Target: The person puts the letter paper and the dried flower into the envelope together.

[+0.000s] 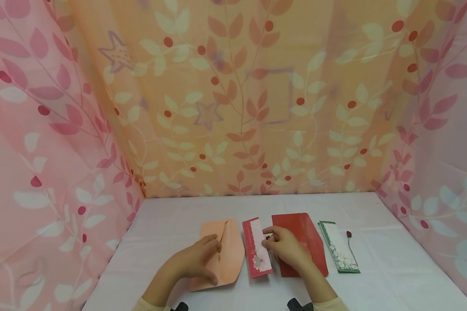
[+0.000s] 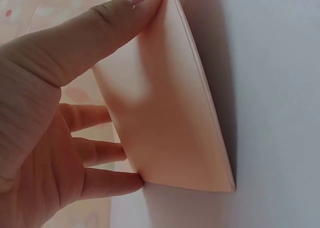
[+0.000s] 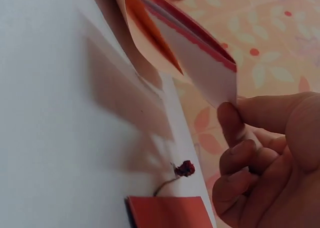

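Observation:
My left hand (image 1: 194,259) holds a peach paper envelope (image 1: 232,259), thumb on one side and fingers on the other. In the left wrist view the envelope (image 2: 165,138) stands tilted up off the white table. Between thumb and forefinger, my right hand (image 1: 289,247) pinches the edge of a folded pink card (image 1: 250,239) with a floral white panel. The right wrist view has this card (image 3: 200,63) raised, its end at the open mouth of the peach envelope (image 3: 145,43); whether it is inside cannot be told.
Right of the pink card lies a red envelope (image 1: 309,233), partly under my right forearm. A dried red rose (image 3: 185,168) shows beside it. Farther right lie a green-edged floral card (image 1: 336,246) and another small rose (image 1: 349,234). Patterned cloth (image 1: 233,99) surrounds the white table (image 1: 389,259).

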